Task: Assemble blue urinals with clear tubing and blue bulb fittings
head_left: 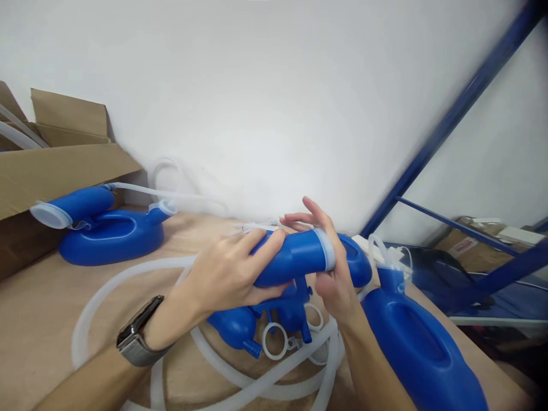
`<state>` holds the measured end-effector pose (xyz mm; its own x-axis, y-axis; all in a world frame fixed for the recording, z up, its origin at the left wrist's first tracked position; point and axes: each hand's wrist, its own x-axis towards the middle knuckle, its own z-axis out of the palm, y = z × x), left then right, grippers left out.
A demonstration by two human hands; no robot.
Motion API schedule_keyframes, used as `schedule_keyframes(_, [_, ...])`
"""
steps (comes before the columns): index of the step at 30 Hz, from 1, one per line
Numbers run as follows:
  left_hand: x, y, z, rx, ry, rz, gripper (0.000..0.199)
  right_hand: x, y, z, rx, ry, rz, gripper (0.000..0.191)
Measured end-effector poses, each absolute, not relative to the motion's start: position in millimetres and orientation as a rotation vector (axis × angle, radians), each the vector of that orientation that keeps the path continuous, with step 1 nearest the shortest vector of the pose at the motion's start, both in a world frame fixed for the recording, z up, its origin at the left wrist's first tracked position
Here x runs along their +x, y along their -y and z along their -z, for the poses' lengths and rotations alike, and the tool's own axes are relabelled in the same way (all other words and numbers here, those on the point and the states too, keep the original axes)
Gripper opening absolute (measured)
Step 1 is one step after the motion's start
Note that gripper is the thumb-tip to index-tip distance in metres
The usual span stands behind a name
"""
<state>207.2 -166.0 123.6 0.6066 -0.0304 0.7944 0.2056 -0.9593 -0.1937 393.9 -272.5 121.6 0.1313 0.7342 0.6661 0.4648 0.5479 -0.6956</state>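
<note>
My left hand (233,265), with a dark watch on the wrist, wraps around a blue urinal funnel (295,260), a wide plastic tube lying sideways. A pale ring (324,250) fits over its right end. My right hand (331,257) presses on that ring with palm and thumb, its index finger stretched upward. Directly behind the funnel lies a blue bottle (360,260), mostly covered. Below my hands, several smaller blue plastic parts (240,328) are piled with white rings (274,341). Coils of translucent hose (257,391) run around and under them.
A blue urinal bottle (141,242) with a ringed funnel (85,204) resting on it stands at left, before an open cardboard box (64,171). Another blue bottle (423,342) lies at right on the table (34,319). Blue shelf framing (449,120) rises beyond, against a white wall.
</note>
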Motion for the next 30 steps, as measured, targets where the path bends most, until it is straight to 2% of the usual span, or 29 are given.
schedule_keyframes(5, [206.7, 163.1, -120.5, -2.372, 0.215, 1.172, 0.054, 402.4, 271.1, -120.5, -1.192, 1.441, -0.379, 0.092])
schedule_keyframes(10, [203.7, 148.4, -121.8, -2.416, 0.157, 1.170, 0.058, 399.9, 275.0, -128.4, -1.222, 1.374, -0.542, 0.067])
schedule_keyframes(14, [206.1, 144.3, -124.3, -2.597, 0.277, 1.284, 0.067, 402.2, 277.8, -137.9, -1.224, 1.436, -0.479, 0.070])
schedule_keyframes(18, [204.5, 148.4, -136.1, -3.004, 0.359, 1.321, 0.072, 413.5, 275.3, -136.3, -1.223, 1.660, -0.014, 0.053])
schedule_keyframes(22, [202.9, 152.5, -143.3, -3.247, 0.263, 1.164, 0.068, 418.3, 273.1, -130.5, -1.231, 1.831, 0.309, 0.050])
schedule_keyframes(26, [205.2, 151.6, -138.0, -3.198, 0.190, 1.152, 0.068, 411.2, 275.7, -131.3, -1.373, 1.742, 0.343, 0.054])
schedule_keyframes(30, [206.9, 145.3, -130.4, -3.043, 0.160, 1.131, 0.071, 408.3, 276.1, -135.5, -1.459, 1.707, 0.204, 0.056])
